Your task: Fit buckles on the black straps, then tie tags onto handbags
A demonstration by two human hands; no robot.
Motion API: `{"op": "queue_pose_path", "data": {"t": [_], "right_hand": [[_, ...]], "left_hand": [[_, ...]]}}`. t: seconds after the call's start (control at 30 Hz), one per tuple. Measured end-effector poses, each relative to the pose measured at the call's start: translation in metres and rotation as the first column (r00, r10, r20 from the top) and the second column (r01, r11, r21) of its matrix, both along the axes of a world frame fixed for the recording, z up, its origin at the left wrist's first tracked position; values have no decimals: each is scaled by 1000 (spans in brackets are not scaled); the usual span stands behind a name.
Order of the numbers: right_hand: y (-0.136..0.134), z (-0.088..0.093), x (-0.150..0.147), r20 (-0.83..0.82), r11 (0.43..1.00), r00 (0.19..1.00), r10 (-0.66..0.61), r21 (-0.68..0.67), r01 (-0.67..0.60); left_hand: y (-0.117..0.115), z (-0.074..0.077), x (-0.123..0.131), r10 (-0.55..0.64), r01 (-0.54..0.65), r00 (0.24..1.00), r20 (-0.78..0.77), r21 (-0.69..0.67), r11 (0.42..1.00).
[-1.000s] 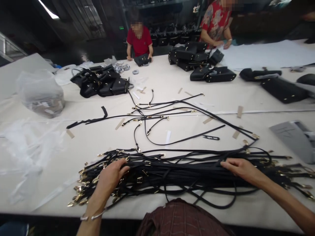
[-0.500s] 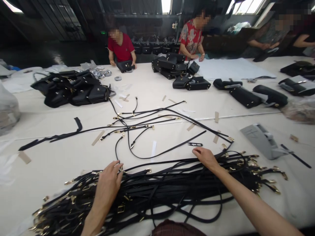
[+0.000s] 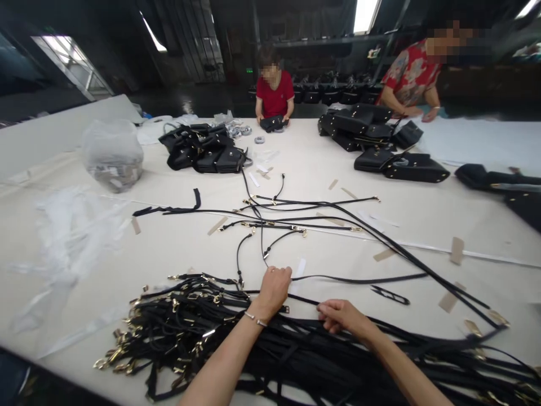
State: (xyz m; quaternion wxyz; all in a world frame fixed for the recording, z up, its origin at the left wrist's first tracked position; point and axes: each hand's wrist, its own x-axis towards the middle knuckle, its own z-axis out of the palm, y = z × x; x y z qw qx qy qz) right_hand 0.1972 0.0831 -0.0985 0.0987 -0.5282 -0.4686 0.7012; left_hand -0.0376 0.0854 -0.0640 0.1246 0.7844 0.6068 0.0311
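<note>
A thick heap of black straps (image 3: 304, 349) with gold buckles and clasps lies along the near side of the table. My left hand (image 3: 274, 288) is over its far edge, fingers curled down on a thin black strap (image 3: 359, 280) that runs out to the right. To its right, my right hand (image 3: 343, 317) is closed, thumb and fingertips pinching another black strap (image 3: 302, 299) along the heap's top. Black thread snips (image 3: 391, 295) lie beyond the right hand. Several loose straps (image 3: 296, 219) with gold fittings are spread across the middle.
Black handbags are piled at the far left (image 3: 207, 152) and far right (image 3: 363, 127). A clear plastic bag (image 3: 113, 155) stands on the left near crumpled white wrapping (image 3: 71, 248). Tan paper strips (image 3: 456, 251) are scattered about. Two people (image 3: 274, 96) work across the table.
The view has swung left. My left hand has moved right and forward onto the thin strap. My right hand has come closer to it and now pinches a strap.
</note>
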Motion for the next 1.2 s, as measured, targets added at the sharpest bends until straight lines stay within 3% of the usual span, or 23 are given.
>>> {"op": "queue_pose_path", "data": {"t": [0.1,0.23,0.33,0.37,0.43,0.53,0.63,0.67,0.73,0.83,0.93,1.03,1.2], "right_hand": [[-11,15,-16,-206,986,967,-149,37,160],[-9,57,-27,-445,875,791,-421,33,484],[1,91,-16,-506,790,700,-504,58,611],[4,100,-11,-540,770,678,-499,83,633],[4,114,-5,-592,776,687,-421,157,611],[-10,123,-12,-564,876,804,-190,273,398],[-29,126,-28,-474,891,880,-33,384,240],[-34,127,-31,-430,892,903,-2,408,196],[-42,128,-30,-321,909,946,40,404,99],[-49,126,-7,-178,936,984,31,351,34],[-56,121,29,-33,944,999,33,328,-20],[-65,119,61,66,954,997,50,291,-67],[-73,126,86,2,973,997,72,219,-71]], "left_hand": [[-8,19,22,-22,19,998,66,43,999],[-21,42,48,-145,130,966,213,86,988],[-31,61,51,-72,82,931,359,-13,997],[-34,70,50,-29,78,885,464,-88,993],[-38,90,52,78,146,671,738,-234,961],[-42,122,62,193,259,160,968,-230,938],[-40,147,68,215,159,-286,934,-175,972],[-38,153,65,212,107,-404,890,-184,977],[-32,161,50,169,-1,-567,806,-205,979],[-22,162,9,70,-149,-696,715,-238,960],[-13,151,-35,42,-242,-779,626,-361,901],[-12,131,-64,66,-270,-813,579,-473,839],[-13,101,-77,110,-280,-813,572,-549,788]]}}
